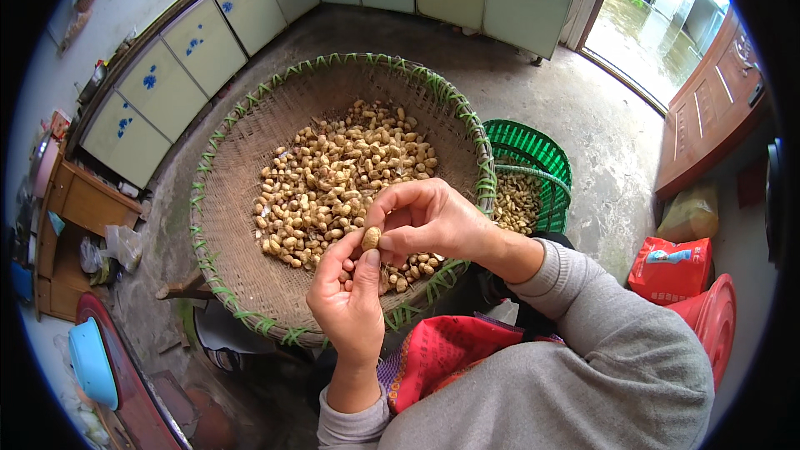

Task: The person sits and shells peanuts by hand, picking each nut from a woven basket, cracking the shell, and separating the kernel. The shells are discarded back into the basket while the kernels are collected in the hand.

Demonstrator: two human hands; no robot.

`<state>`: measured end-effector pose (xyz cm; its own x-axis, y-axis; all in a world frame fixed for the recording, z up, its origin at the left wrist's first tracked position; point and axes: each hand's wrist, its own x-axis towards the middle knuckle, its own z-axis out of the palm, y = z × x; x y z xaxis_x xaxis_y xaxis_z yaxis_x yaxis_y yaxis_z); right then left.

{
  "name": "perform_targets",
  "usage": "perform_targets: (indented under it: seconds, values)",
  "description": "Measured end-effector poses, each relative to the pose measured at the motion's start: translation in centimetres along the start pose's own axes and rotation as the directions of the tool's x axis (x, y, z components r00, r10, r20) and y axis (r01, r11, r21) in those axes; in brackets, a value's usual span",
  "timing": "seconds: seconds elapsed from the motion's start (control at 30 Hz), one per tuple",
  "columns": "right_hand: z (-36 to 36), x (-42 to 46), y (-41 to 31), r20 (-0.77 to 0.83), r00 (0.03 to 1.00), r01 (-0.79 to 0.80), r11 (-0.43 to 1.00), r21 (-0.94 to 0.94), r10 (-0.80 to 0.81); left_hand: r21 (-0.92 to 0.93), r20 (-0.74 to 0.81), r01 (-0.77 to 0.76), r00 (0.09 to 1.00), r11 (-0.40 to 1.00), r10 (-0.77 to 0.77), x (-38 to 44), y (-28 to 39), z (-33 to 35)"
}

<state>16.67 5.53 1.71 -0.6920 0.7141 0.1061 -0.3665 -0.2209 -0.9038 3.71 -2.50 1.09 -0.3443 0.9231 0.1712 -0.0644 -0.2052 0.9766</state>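
An unshelled peanut (371, 238) is pinched between the fingertips of both my hands. My left hand (347, 297) grips it from below and left, thumb and forefinger against the shell. From the upper right my right hand (431, 219) holds it with thumb and forefinger. Some rounded, pinkish pieces show behind my left fingers, partly hidden. Below the hands stands a wide, round woven bamboo basket (228, 219), its rim bound with green strips. A large heap of peanuts in their shells (337, 169) covers its middle.
Right of the bamboo basket, a green plastic basket (556, 169) with a handle holds empty-looking shells (515, 203). A red bag (670, 269) and a red plastic lid (719, 325) stand at right. A blue basin (94, 362) rests on a dark red tabletop (134, 387) at lower left.
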Motion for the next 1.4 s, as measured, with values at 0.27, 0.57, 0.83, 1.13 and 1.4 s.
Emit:
perform_targets:
  seconds: [0.27, 0.57, 0.83, 1.13, 1.4]
  values:
    - [0.8, -0.1, 1.6, -0.099, 0.992, 0.074, 0.997, -0.024, -0.076, 0.176, 0.010, -0.142, 0.990, 0.974, 0.143, 0.1, -1.2, -0.8]
    - [0.4, 0.0, 2.4, -0.075, 0.997, 0.024, 0.992, 0.122, -0.014, -0.227, 0.067, 0.104, 0.994, 0.968, -0.092, 0.3, -0.5, -0.9]
    - [0.0, 0.3, 2.3, -0.054, 0.997, -0.036, 0.980, 0.194, 0.047, -0.326, 0.098, 0.186, 0.982, 0.927, -0.162, 0.4, -0.5, -1.1]
    - [0.2, 0.2, 2.4, -0.031, 0.999, -0.007, 0.976, 0.218, 0.014, -0.400, 0.062, 0.261, 0.964, 0.878, -0.258, 0.5, 0.1, -0.8]
    - [1.1, -0.1, 0.0, 0.352, 0.725, 0.562, 0.212, -0.800, -0.593, -0.547, 0.193, 0.385, 0.922, 0.743, -0.336, 0.9, -0.7, -1.1]
